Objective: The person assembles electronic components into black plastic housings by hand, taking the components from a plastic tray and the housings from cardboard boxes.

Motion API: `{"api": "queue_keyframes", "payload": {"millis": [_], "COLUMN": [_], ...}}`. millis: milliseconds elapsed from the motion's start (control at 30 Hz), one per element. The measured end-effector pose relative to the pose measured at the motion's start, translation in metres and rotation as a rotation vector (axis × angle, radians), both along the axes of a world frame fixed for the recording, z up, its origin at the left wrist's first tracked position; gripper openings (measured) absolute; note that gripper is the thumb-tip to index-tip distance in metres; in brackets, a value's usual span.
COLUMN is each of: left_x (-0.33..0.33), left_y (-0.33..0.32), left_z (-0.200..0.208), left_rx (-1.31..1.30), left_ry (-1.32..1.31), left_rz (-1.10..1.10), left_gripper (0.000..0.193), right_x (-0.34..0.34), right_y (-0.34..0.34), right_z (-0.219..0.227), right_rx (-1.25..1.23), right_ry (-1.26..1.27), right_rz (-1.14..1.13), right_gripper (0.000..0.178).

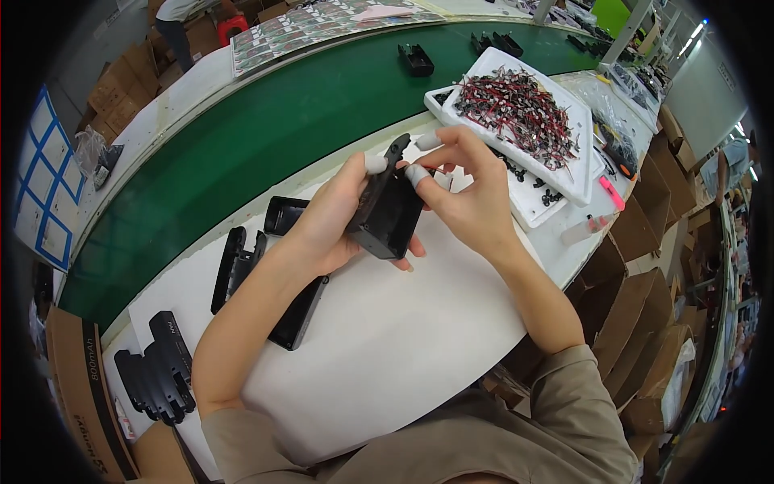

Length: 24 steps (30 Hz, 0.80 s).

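My left hand (332,211) is wrapped round a black plastic housing (385,222), held tilted above the white work surface, its hollow side facing right. White covers sit on several of my fingertips. My right hand (480,194) reaches over the housing's far end, thumb and forefinger bent close together at its inner edge. Whatever lies between them is too small to make out. Beside my left forearm lie a slotted black shell (229,270), a long black case (300,316) and another black shell (284,214).
Beyond the table curves a green conveyor belt (201,153) carrying black housings (416,61). A white foam tray (576,173) heaped with red-and-black wired parts stands at right, near a pink marker (611,194) and small bottle (582,231). Black curved parts (158,373) lie left, beside a cardboard box (85,395).
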State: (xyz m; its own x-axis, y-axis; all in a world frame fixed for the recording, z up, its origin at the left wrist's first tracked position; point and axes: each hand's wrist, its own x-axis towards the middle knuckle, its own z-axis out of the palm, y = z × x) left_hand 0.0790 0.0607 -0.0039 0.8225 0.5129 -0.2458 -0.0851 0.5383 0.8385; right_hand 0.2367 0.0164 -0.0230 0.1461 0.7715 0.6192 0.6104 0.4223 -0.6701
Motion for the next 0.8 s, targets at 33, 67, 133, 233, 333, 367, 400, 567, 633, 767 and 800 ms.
{"api": "queue_keyframes", "payload": {"millis": [33,67,133,233,333,367,400,567,633,767,800], "left_x": [0.0,0.0,0.001,0.002,0.001,0.001,0.001,0.0,0.002,0.002,0.003], "left_y": [-0.001,-0.002,-0.003,-0.002,-0.003,-0.002,-0.002,0.0,-0.004,-0.002,-0.002], "left_z": [0.0,0.001,0.001,0.001,0.0,0.001,0.001,-0.006,-0.006,-0.007,-0.007], "left_rx": [0.001,0.011,0.022,0.01,0.02,0.017,0.014,0.066,0.097,0.077,0.067], "left_ry": [-0.001,-0.001,-0.002,0.016,0.026,0.045,0.065,0.136,0.213,0.169,0.151], "left_rz": [0.002,0.012,0.023,-0.001,0.021,0.011,0.001,-0.033,-0.015,-0.016,0.008], "left_gripper": [0.047,0.047,0.047,0.047,0.046,0.046,0.046,0.046,0.046,0.047,0.047], "right_x": [0.0,0.0,0.0,0.0,-0.004,-0.004,-0.003,-0.004,-0.003,-0.003,-0.003], "right_y": [0.0,0.0,-0.001,-0.001,-0.003,-0.002,-0.001,-0.004,-0.005,-0.005,-0.005], "right_z": [0.0,0.001,0.001,-0.001,0.001,0.0,-0.001,0.003,0.005,0.008,0.007], "right_rx": [-0.022,-0.022,0.001,0.009,-0.034,-0.034,-0.036,-0.053,-0.111,-0.107,-0.12], "right_ry": [0.016,0.014,0.009,-0.057,-0.04,-0.041,-0.026,-0.086,-0.105,-0.052,-0.042], "right_rz": [-0.01,-0.009,0.009,0.002,0.01,0.009,0.044,0.078,0.15,0.157,0.143], "right_gripper": [0.029,0.029,0.029,0.029,0.028,0.028,0.03,0.033,0.035,0.035,0.037]}}
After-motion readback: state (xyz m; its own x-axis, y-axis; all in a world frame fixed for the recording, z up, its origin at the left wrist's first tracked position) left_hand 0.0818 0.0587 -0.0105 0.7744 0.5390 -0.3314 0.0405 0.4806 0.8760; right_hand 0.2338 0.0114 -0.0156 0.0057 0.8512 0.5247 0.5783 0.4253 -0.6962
